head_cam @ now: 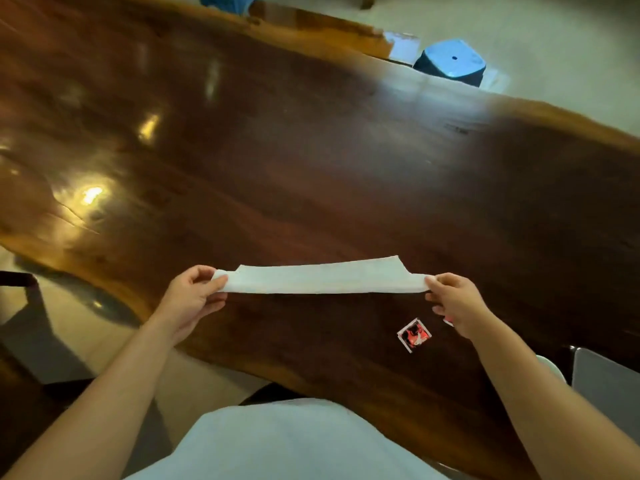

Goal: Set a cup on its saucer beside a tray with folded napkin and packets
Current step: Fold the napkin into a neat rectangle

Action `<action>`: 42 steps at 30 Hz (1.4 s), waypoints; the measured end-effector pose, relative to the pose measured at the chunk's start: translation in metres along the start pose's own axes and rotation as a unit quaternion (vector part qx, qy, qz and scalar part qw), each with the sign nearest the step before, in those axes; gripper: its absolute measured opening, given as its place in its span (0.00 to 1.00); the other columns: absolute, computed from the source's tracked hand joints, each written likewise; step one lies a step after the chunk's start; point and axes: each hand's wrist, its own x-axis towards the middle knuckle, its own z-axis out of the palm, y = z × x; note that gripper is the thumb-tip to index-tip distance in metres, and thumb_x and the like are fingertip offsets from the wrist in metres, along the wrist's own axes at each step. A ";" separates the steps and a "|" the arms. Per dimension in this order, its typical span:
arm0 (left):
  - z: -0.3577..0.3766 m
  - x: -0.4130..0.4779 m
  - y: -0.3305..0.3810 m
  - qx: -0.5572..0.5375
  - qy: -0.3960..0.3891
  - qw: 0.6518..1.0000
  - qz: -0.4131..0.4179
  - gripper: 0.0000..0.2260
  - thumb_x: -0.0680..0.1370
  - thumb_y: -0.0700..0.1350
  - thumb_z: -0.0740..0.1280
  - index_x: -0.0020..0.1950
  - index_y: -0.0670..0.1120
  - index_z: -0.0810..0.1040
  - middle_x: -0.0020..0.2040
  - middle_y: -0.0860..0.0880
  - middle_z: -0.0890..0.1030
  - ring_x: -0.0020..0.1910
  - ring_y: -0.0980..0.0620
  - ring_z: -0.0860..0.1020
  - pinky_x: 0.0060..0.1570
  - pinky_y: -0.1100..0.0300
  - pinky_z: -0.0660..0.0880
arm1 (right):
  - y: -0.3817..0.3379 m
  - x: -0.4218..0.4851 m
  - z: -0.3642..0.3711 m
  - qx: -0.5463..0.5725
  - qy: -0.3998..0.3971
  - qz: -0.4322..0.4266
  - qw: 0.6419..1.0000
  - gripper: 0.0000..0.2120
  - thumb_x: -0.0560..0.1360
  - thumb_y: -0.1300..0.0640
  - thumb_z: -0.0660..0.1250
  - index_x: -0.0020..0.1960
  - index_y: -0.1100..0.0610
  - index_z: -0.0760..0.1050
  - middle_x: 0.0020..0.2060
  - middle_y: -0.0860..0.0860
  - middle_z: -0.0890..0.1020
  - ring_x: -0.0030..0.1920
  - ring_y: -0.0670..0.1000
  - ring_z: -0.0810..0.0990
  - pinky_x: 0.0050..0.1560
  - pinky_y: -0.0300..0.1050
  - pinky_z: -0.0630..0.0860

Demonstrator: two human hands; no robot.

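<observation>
White soft napkin (322, 277), a long folded strip, pinched by left hand (194, 299) and right hand (457, 303).

a dark, glossy wooden table (311, 150) with an uneven edge is seen. a red-and-white packet (414, 335) is laid flat near its near edge; a second packet (448, 320), mostly hidden, is set just beside it.
</observation>
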 end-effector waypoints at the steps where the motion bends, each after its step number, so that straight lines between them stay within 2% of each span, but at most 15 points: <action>1: -0.002 -0.008 0.008 -0.007 0.003 0.999 0.054 0.06 0.79 0.40 0.70 0.52 0.50 0.77 0.50 0.43 0.80 0.38 0.54 0.80 0.39 0.59 0.78 | -0.009 -0.007 -0.009 0.020 -0.001 -0.030 0.999 0.05 0.80 0.57 0.68 0.50 0.60 0.78 0.43 0.55 0.81 0.42 0.50 0.80 0.38 0.45 0.75; 4: -0.003 -0.033 0.029 0.007 -0.008 0.981 0.194 0.14 0.79 0.41 0.71 0.58 0.59 0.80 0.42 0.48 0.81 0.28 0.57 0.76 0.30 0.62 0.75 | -0.032 -0.026 -0.030 0.068 -0.005 -0.100 0.993 0.05 0.80 0.58 0.67 0.50 0.60 0.79 0.39 0.55 0.79 0.39 0.51 0.78 0.37 0.45 0.74; 7: -0.003 -0.053 0.042 0.042 0.006 0.961 0.273 0.11 0.77 0.42 0.72 0.53 0.57 0.85 0.41 0.51 0.85 0.32 0.54 0.79 0.31 0.62 0.78 | -0.049 -0.044 -0.049 0.120 -0.012 -0.144 0.982 0.08 0.78 0.60 0.70 0.55 0.61 0.77 0.39 0.56 0.78 0.37 0.51 0.76 0.37 0.46 0.74; 10: -0.001 -0.065 0.050 0.113 0.033 0.939 0.323 0.11 0.74 0.41 0.75 0.53 0.55 0.85 0.41 0.54 0.87 0.37 0.52 0.83 0.35 0.63 0.81 | -0.065 -0.064 -0.068 0.123 -0.056 -0.191 0.972 0.19 0.74 0.65 0.73 0.62 0.53 0.75 0.43 0.58 0.80 0.40 0.53 0.79 0.44 0.49 0.77; 13: 0.004 -0.067 0.056 0.204 0.097 0.907 0.357 0.12 0.74 0.41 0.76 0.57 0.49 0.85 0.46 0.50 0.87 0.40 0.51 0.84 0.41 0.59 0.82 | -0.077 -0.078 -0.081 -0.027 -0.070 -0.261 0.962 0.18 0.70 0.66 0.77 0.57 0.53 0.81 0.43 0.57 0.83 0.42 0.56 0.80 0.47 0.48 0.79; 16: 0.010 -0.070 0.062 0.267 0.151 0.865 0.397 0.11 0.74 0.42 0.76 0.55 0.46 0.87 0.46 0.49 0.87 0.41 0.50 0.83 0.41 0.63 0.78 | -0.077 -0.076 -0.084 -0.221 0.025 -0.328 0.918 0.06 0.72 0.60 0.76 0.48 0.54 0.85 0.39 0.50 0.82 0.37 0.51 0.80 0.35 0.38 0.73; 21: 0.008 -0.068 0.073 0.338 0.183 0.797 0.466 0.06 0.70 0.39 0.79 0.46 0.44 0.88 0.38 0.48 0.86 0.32 0.51 0.79 0.33 0.68 0.70 | -0.078 -0.054 -0.092 -0.301 0.085 -0.379 0.871 0.04 0.72 0.59 0.76 0.45 0.58 0.87 0.41 0.49 0.78 0.40 0.49 0.78 0.35 0.37 0.73; 23: 0.009 -0.064 0.081 0.323 0.176 0.809 0.459 0.05 0.69 0.39 0.80 0.42 0.46 0.86 0.40 0.49 0.83 0.35 0.49 0.78 0.33 0.64 0.72 | -0.083 -0.050 -0.096 -0.278 0.084 -0.379 0.879 0.02 0.72 0.58 0.76 0.44 0.57 0.86 0.42 0.49 0.79 0.41 0.50 0.79 0.36 0.37 0.73; 25: 0.014 -0.056 0.092 0.255 0.150 0.865 0.405 0.04 0.71 0.42 0.78 0.42 0.45 0.84 0.45 0.49 0.82 0.42 0.49 0.79 0.41 0.61 0.74 | -0.092 -0.051 -0.099 -0.216 0.065 -0.355 0.907 0.05 0.75 0.56 0.73 0.42 0.55 0.84 0.39 0.51 0.81 0.38 0.50 0.79 0.36 0.39 0.73; 27: 0.024 -0.055 0.109 0.156 0.059 0.944 0.285 0.07 0.76 0.44 0.74 0.47 0.40 0.82 0.47 0.46 0.83 0.46 0.49 0.80 0.50 0.55 0.78 | -0.103 -0.048 -0.097 -0.174 0.060 -0.329 0.926 0.09 0.79 0.53 0.68 0.42 0.55 0.81 0.36 0.54 0.82 0.36 0.53 0.79 0.36 0.45 0.73; 29: 0.039 -0.053 0.124 0.081 0.015 0.976 0.203 0.11 0.80 0.45 0.69 0.48 0.36 0.78 0.44 0.43 0.82 0.46 0.45 0.81 0.52 0.46 0.81 | -0.118 -0.045 -0.091 -0.166 0.105 -0.329 0.924 0.11 0.81 0.52 0.65 0.42 0.55 0.80 0.36 0.54 0.82 0.40 0.56 0.81 0.41 0.51 0.77; 32: 0.067 -0.057 0.142 0.103 0.141 0.954 0.242 0.12 0.80 0.48 0.66 0.41 0.41 0.73 0.39 0.43 0.79 0.41 0.41 0.79 0.43 0.44 0.79 | -0.142 -0.053 -0.073 -0.146 0.176 -0.350 0.908 0.12 0.82 0.55 0.62 0.43 0.59 0.78 0.36 0.53 0.80 0.40 0.57 0.80 0.36 0.44 0.75; 33: 0.077 -0.064 0.148 0.116 0.140 0.948 0.260 0.12 0.79 0.48 0.66 0.42 0.41 0.72 0.39 0.42 0.79 0.41 0.38 0.79 0.40 0.44 0.78 | -0.149 -0.061 -0.064 -0.152 0.185 -0.365 0.900 0.12 0.82 0.56 0.62 0.43 0.61 0.78 0.34 0.54 0.79 0.38 0.56 0.79 0.33 0.41 0.71; 37: 0.123 -0.104 0.162 0.199 -0.075 0.932 0.292 0.07 0.79 0.43 0.70 0.43 0.42 0.77 0.43 0.42 0.84 0.43 0.45 0.86 0.35 0.55 0.84 | -0.158 -0.095 -0.022 -0.239 0.145 -0.456 0.845 0.15 0.79 0.53 0.65 0.37 0.59 0.78 0.29 0.52 0.80 0.30 0.53 0.77 0.32 0.47 0.73; 42: 0.142 -0.120 0.171 0.170 -0.107 0.923 0.327 0.07 0.79 0.42 0.69 0.42 0.42 0.76 0.42 0.40 0.84 0.39 0.45 0.86 0.39 0.51 0.85 | -0.159 -0.119 -0.002 -0.215 0.081 -0.498 0.836 0.13 0.80 0.55 0.65 0.38 0.58 0.76 0.27 0.47 0.76 0.26 0.47 0.73 0.28 0.33 0.67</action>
